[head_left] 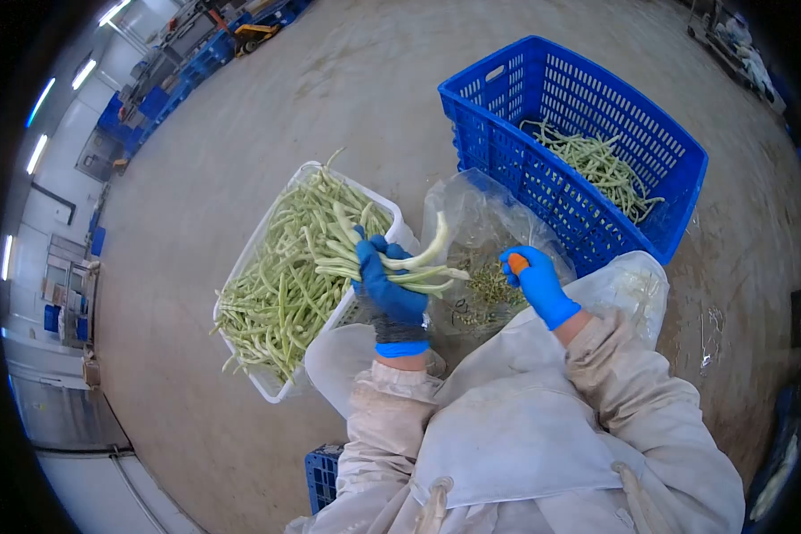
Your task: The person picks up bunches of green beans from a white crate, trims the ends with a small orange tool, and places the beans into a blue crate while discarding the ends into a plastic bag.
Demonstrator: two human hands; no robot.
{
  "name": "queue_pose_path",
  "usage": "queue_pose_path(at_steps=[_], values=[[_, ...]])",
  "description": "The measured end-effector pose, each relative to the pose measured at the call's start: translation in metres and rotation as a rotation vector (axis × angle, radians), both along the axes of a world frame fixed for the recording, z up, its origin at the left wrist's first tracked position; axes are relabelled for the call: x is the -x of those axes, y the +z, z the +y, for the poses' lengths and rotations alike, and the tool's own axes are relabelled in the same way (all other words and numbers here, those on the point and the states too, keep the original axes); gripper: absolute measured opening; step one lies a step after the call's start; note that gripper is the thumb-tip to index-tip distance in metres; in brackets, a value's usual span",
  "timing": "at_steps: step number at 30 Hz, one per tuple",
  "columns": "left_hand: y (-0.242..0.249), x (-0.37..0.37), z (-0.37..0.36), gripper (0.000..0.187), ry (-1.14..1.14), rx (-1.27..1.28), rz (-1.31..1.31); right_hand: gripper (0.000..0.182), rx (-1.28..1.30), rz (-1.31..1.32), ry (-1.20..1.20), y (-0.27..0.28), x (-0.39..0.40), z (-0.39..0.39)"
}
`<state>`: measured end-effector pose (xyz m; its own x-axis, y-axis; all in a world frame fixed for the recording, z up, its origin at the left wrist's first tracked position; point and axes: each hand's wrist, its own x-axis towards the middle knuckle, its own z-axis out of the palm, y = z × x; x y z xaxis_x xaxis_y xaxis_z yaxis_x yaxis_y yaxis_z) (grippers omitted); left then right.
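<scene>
presently, head view: the left hand [392, 292], blue-gloved, is closed round a bundle of green beans [425, 274], clamped near mid-length. the bundle's long axis runs roughly crosswise, its free ends projecting rightward from the left fist toward the right hand [544, 290]. a gap separates those tips from the right hand, which is the nearer hand to them; the left alone bears the bundle. the right hand, also gloved, is curled tight on an orange object [518, 263]; only a short part shows, so its kind cannot be told. beneath and beyond the tips lies a clear plastic bag [461, 191] with small trimmings [491, 283]. left of the bundle: white basket [390, 206], heaped with beans. beyond the right hand: blue crate [507, 165], holding fewer beans.
</scene>
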<state>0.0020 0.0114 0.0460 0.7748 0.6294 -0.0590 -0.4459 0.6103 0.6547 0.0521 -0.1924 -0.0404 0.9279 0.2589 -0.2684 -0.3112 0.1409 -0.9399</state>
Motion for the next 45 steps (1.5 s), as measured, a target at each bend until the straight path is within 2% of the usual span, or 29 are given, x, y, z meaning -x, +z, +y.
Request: queue_pose_path(at_steps=[2, 3, 4, 6, 7, 9, 10, 12, 13, 15, 19, 21, 22, 24, 25, 26, 27, 28, 29, 31, 33, 34, 36, 37, 38, 40, 42, 44, 45], values=[[0.004, 0.001, 0.012, 0.027, -0.127, 0.115, -0.106, 0.023, 0.536, -0.581, 0.117, -0.013, -0.007, -0.020], [0.005, 0.001, 0.015, 0.030, -0.174, 0.124, -0.107, 0.025, 0.561, -0.769, 0.155, 0.007, -0.006, -0.022], [0.005, 0.000, 0.014, 0.030, -0.179, 0.122, -0.109, 0.025, 0.561, -0.770, 0.149, 0.032, -0.005, -0.016], [0.001, 0.001, 0.011, 0.034, -0.308, 0.197, -0.181, 0.026, 0.155, -0.632, 0.122, 0.081, -0.001, 0.002], [-0.003, 0.002, 0.008, 0.038, -0.358, 0.220, -0.221, 0.026, 0.155, -0.630, 0.111, 0.102, -0.001, 0.006], [-0.003, 0.003, 0.001, 0.038, -0.395, 0.223, -0.230, 0.027, 0.164, -0.694, 0.265, 0.130, -0.006, 0.012], [-0.002, 0.003, -0.002, 0.038, -0.421, 0.227, -0.240, 0.027, 0.164, -0.695, 0.260, 0.129, -0.010, 0.015], [-0.003, 0.002, -0.004, 0.039, -0.428, 0.267, -0.248, 0.024, 0.311, -0.952, 0.240, 0.126, -0.017, 0.023], [-0.001, 0.002, -0.007, 0.039, -0.420, 0.282, -0.224, 0.024, 0.309, -0.954, 0.241, 0.128, -0.015, 0.024], [0.001, 0.002, -0.006, 0.040, -0.408, 0.294, -0.200, 0.020, 0.274, -0.530, 0.387, 0.132, -0.002, 0.023], [0.003, 0.001, -0.004, 0.041, -0.582, 0.432, -0.341, 0.018, 0.358, -0.745, 0.573, 0.111, 0.026, 0.014], [0.006, 0.003, -0.010, 0.041, -0.633, 0.426, -0.335, 0.017, 0.149, -0.204, 0.768, 0.111, 0.034, 0.006], [0.005, 0.003, -0.012, 0.041, -0.632, 0.430, -0.335, 0.017, 0.152, -0.201, 0.769, 0.107, 0.038, 0.003], [0.005, 0.002, -0.014, 0.043, -0.439, 0.143, -0.169, 0.016, -0.026, -0.123, 0.488, 0.095, 0.045, 0.000], [0.003, 0.003, -0.014, 0.044, -0.358, 0.063, -0.093, 0.016, -0.024, -0.124, 0.489, 0.092, 0.041, -0.003], [0.002, 0.004, -0.017, 0.044, -0.357, 0.064, -0.095, 0.016, -0.035, -0.193, 0.271, 0.091, 0.036, -0.006], [0.002, 0.004, -0.023, 0.045, -0.264, -0.181, 0.015, 0.016, -0.046, -0.259, 0.050, 0.093, 0.033, -0.007], [0.001, 0.004, -0.028, 0.046, -0.168, -0.426, 0.125, 0.016, -0.045, -0.262, 0.047, 0.097, 0.032, -0.009], [-0.007, 0.004, -0.031, 0.046, -0.181, -0.492, 0.123, 0.016, -0.083, -0.286, 0.052, 0.102, 0.033, -0.011], [-0.010, 0.008, -0.039, 0.045, -0.265, -0.441, 0.156, 0.016, -0.123, -0.312, 0.057, 0.117, 0.036, -0.014], [-0.006, 0.013, -0.048, 0.041, -0.389, -0.283, 0.174, 0.015, -0.069, -0.574, 0.471, 0.127, 0.042, -0.019], [-0.007, 0.014, -0.048, 0.041, -0.388, -0.281, 0.174, 0.015, -0.068, -0.574, 0.473, 0.127, 0.041, -0.020], [-0.008, 0.020, -0.048, 0.037, -0.609, -0.217, 0.192, 0.015, 0.295, -0.692, 0.662, 0.126, 0.043, -0.022], [-0.002, 0.023, -0.051, 0.036, -0.695, -0.192, 0.178, 0.015, 0.440, -0.683, 0.601, 0.113, 0.041, -0.023], [0.001, 0.024, -0.054, 0.036, -0.695, -0.193, 0.177, 0.015, 0.440, -0.684, 0.600, 0.104, 0.035, -0.027], [0.004, 0.024, -0.060, 0.043, -0.663, -0.358, 0.135, 0.018, 0.771, -0.767, 0.287, 0.096, 0.021, -0.035], [-0.003, 0.021, -0.058, 0.041, -0.623, -0.371, 0.095, 0.019, 0.770, -0.796, 0.274, 0.098, 0.025, -0.036], [-0.012, 0.019, -0.056, 0.041, -0.540, -0.331, 0.157, 0.016, 0.540, -1.080, 0.416, 0.116, 0.044, -0.028], [-0.014, 0.016, -0.055, 0.041, -0.512, -0.261, 0.194, 0.011, 0.523, -1.129, 0.331, 0.122, 0.050, -0.024]])
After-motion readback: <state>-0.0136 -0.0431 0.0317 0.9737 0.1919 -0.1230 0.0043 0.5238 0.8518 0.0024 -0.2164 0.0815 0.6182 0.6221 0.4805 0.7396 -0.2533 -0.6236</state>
